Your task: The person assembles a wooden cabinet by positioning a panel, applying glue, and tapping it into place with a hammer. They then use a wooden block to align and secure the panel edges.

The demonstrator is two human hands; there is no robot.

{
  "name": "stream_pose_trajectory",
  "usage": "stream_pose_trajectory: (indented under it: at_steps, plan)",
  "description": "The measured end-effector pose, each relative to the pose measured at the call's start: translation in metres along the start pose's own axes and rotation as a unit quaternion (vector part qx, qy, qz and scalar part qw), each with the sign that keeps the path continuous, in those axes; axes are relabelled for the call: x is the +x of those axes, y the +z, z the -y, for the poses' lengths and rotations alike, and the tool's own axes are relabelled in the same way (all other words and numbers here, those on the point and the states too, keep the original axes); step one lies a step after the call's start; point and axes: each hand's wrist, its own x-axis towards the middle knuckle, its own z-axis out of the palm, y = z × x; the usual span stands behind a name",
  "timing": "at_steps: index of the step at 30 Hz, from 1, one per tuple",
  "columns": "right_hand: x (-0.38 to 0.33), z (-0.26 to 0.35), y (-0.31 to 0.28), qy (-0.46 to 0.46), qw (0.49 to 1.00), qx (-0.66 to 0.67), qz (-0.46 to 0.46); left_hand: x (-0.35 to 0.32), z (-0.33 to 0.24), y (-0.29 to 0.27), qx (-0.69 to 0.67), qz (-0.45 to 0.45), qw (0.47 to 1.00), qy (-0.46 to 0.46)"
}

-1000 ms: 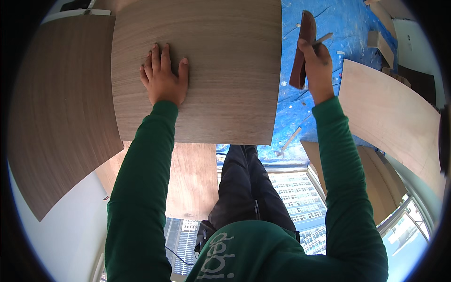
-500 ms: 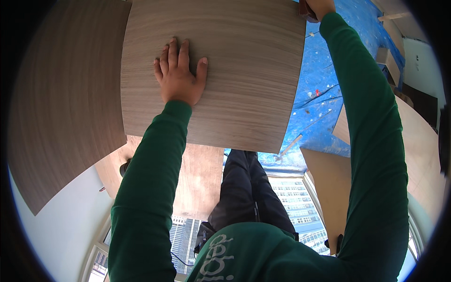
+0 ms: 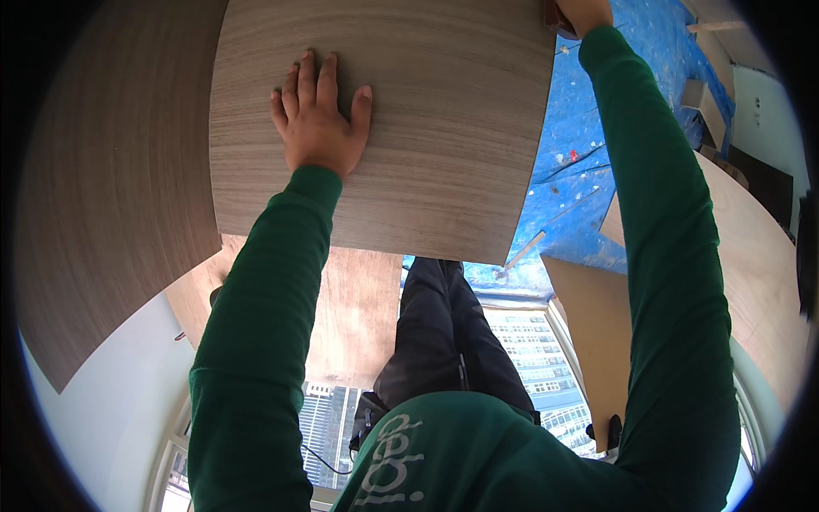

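Note:
A grey-brown wood-grain panel (image 3: 435, 162) lies in front of me. My left hand (image 3: 324, 128) rests flat on its face, fingers spread, holding nothing. At the panel's far right edge, my right hand (image 3: 587, 15) is closed around a reddish-brown block-like thing (image 3: 563, 24). The block sits against that edge; the frame's top cuts off part of it and of the hand, so its exact kind does not show. Beside the panel on the left stands another wood-grain panel (image 3: 119, 196).
Blue plastic sheeting (image 3: 572, 192) with scattered debris covers the floor at right, with a thin wood strip (image 3: 525, 249) on it. Below the panel is a pale plywood board (image 3: 354, 316). A tan board (image 3: 589, 341) and a large light wood panel (image 3: 755, 282) stand to the right.
The whole view has shifted slightly, so the panel and left hand appear a little higher and further left. Right hand and block stay at the panel's right edge.

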Motion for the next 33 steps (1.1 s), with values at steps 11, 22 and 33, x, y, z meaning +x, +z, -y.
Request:
stream_pose_trajectory:
  at_steps: [11,22,33]
  plan:
    - [-0.058,-0.002,-0.003,0.000,1.000,-0.005,-0.031,0.000,0.003,0.005,0.008,-0.008,1.000,0.006]
    - [-0.163,0.005,-0.020,0.097,0.995,-0.014,0.004,-0.001,0.003,0.006,0.014,-0.010,1.000,0.007]
    - [-0.337,-0.007,-0.038,0.134,0.988,0.062,0.041,-0.001,0.005,0.007,0.001,-0.003,1.000,0.006]
